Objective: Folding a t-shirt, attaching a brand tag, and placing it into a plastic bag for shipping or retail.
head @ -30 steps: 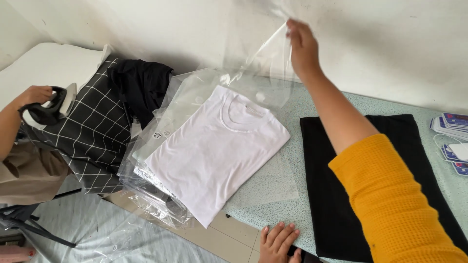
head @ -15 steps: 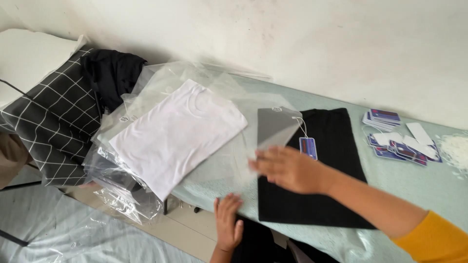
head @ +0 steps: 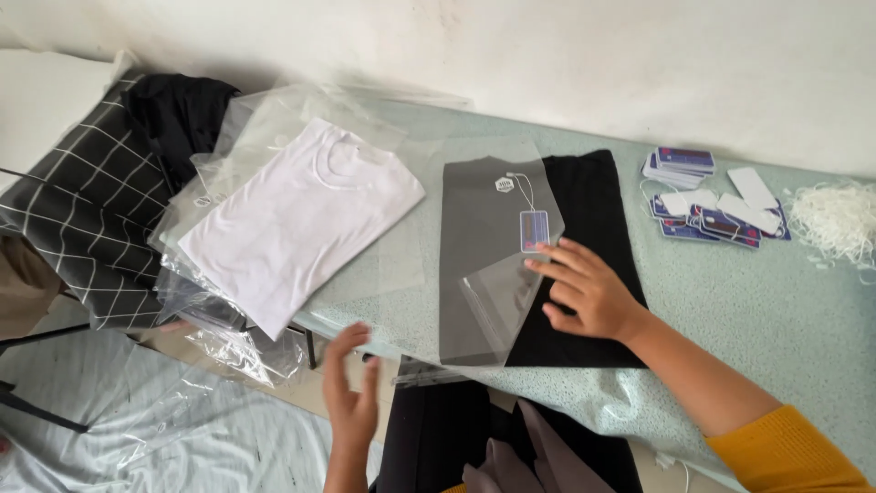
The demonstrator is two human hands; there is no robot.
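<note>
Right hand [head: 584, 292] spread flat on clear plastic bag [head: 488, 265] atop folded black shirt [head: 593, 246]; left hand [head: 351, 393] open, hovering below shirt's near-left corner.

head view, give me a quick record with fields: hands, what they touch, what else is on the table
right hand: flat on the black shirt, fingertips at the edge of the clear bag
left hand: open, in the air off the table's near edge, holding nothing
clear bag: lies over the black shirt's left part, one corner folded up
tag: on a string, on the black shirt by the right fingers
white shirt: folded, on a pile of clear bags at the left
far right: stack of tags, bundle of white strings
</note>
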